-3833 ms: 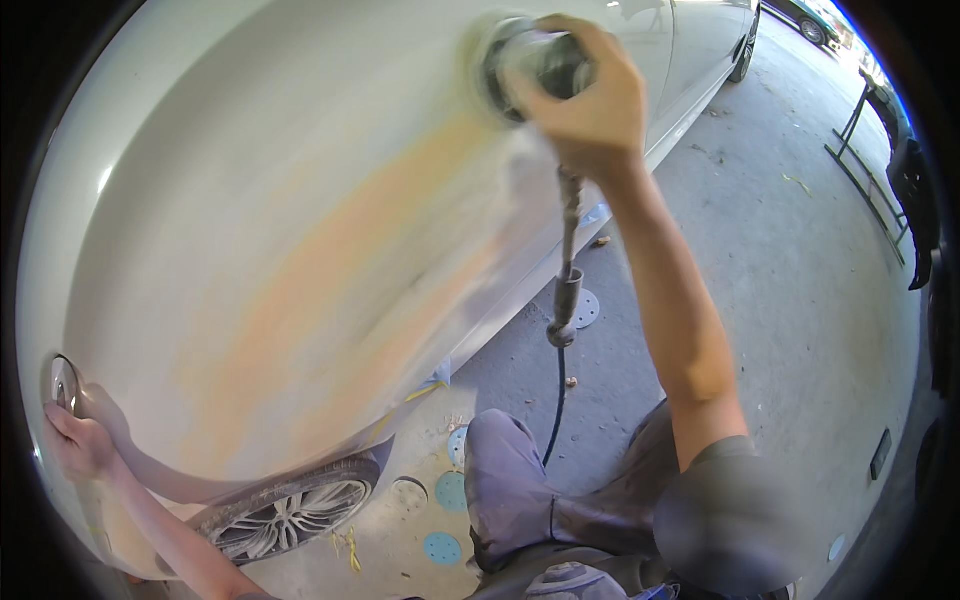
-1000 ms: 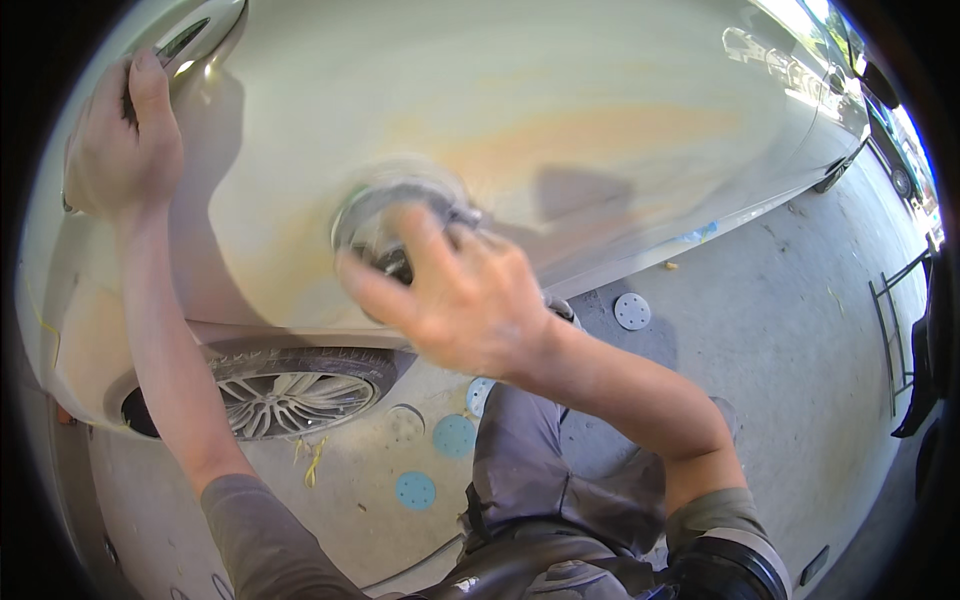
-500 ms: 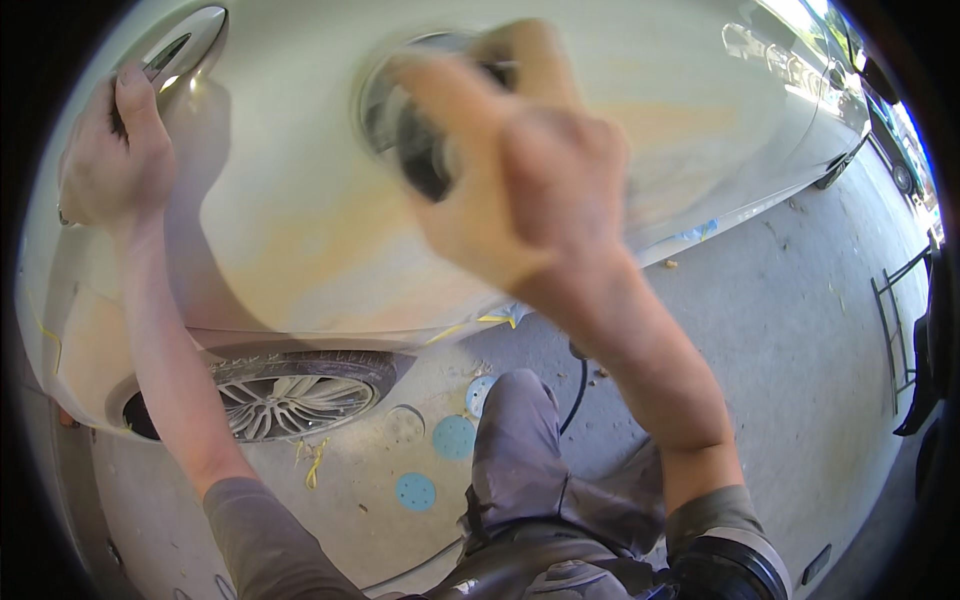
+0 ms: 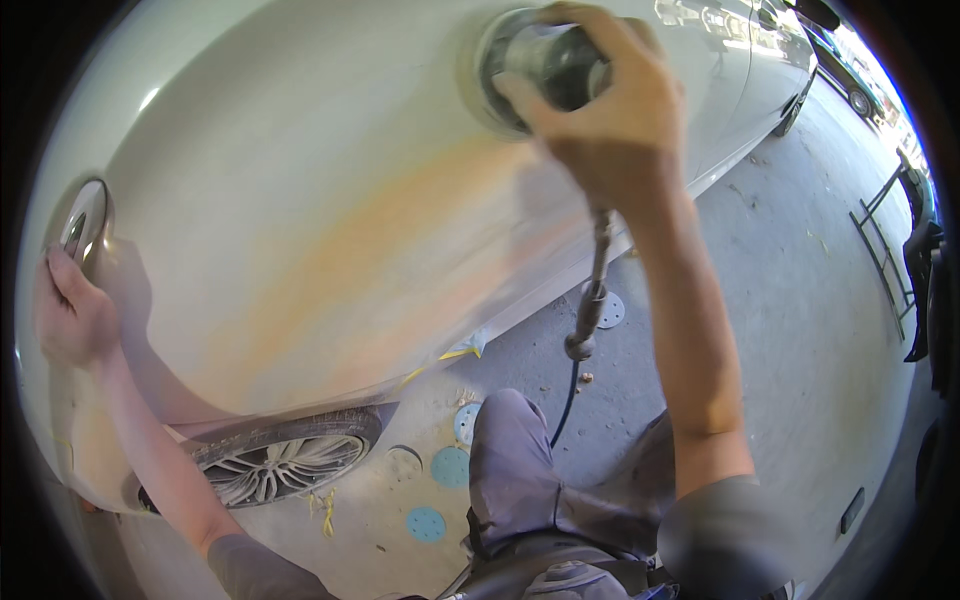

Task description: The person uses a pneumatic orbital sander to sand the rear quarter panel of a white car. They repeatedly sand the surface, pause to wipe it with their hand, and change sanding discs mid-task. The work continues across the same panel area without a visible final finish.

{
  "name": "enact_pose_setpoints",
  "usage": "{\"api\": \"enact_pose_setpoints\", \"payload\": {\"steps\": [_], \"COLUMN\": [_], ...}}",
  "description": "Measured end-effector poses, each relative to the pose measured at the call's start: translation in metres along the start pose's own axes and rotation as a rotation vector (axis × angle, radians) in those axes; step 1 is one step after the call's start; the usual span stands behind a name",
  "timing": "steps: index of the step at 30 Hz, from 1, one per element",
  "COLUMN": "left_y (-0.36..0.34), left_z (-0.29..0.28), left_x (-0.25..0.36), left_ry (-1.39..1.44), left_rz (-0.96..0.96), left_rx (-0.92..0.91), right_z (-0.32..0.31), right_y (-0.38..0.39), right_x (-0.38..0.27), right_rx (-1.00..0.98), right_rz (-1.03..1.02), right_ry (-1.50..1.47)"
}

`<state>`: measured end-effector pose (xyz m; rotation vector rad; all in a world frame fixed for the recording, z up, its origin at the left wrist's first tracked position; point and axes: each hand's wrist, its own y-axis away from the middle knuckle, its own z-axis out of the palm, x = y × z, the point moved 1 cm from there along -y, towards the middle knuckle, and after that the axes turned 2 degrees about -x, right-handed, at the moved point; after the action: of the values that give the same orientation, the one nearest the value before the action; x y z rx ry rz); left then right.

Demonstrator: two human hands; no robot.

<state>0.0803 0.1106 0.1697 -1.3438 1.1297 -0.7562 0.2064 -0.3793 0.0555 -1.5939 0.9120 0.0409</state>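
Observation:
My right hand (image 4: 610, 110) is wrapped round a round dark-and-silver orbital sander (image 4: 545, 65), somewhat blurred, its pad against a pale car body panel (image 4: 240, 180). From the sander, a hose (image 4: 592, 300) with a metal coupling hangs to the floor. Across the panel below runs an orange-tan sanded patch (image 4: 360, 240). At the far left, my left hand (image 4: 80, 310) rests with its thumb by a silvery oval fitting (image 4: 88, 215) with a dark recess, resembling a door handle. Most of the left hand's fingers are hidden, so I cannot tell what they hold.
Below the panel is a dusty wheel (image 4: 290, 465). Blue sanding discs (image 4: 450, 466) and yellow tape scraps (image 4: 328, 512) lie on the concrete floor (image 4: 800, 380). Masking tape (image 4: 470, 346) clings to the panel's lower edge. A dark metal stand (image 4: 882, 262) is at the right.
The view has shifted. My right hand has moved the sander rightward along the panel, away from my left hand, which stays by the silvery fitting. The sander's hose now shows.

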Motion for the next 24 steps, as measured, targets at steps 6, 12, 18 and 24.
{"api": "enact_pose_setpoints", "payload": {"steps": [6,12,18,24], "left_y": [-0.003,-0.003,-0.003,-0.001], "left_z": [0.005,0.005,-0.004,-0.007], "left_x": [-0.011,-0.009,0.001,0.001], "left_ry": [-0.028,-0.106,0.029,0.023], "left_rz": [-0.148,-0.090,0.028,0.079], "left_rx": [-0.018,0.020,-0.068,-0.055], "right_z": [-0.033,-0.004,0.066,0.052], "right_y": [-0.027,0.003,0.056,0.049], "right_x": [0.091,0.058,-0.087,-0.071], "right_rx": [0.194,0.153,-0.221,-0.216], "right_rz": [0.235,0.013,-0.226,-0.151], "right_ry": [0.127,0.144,0.022,-0.015]}}
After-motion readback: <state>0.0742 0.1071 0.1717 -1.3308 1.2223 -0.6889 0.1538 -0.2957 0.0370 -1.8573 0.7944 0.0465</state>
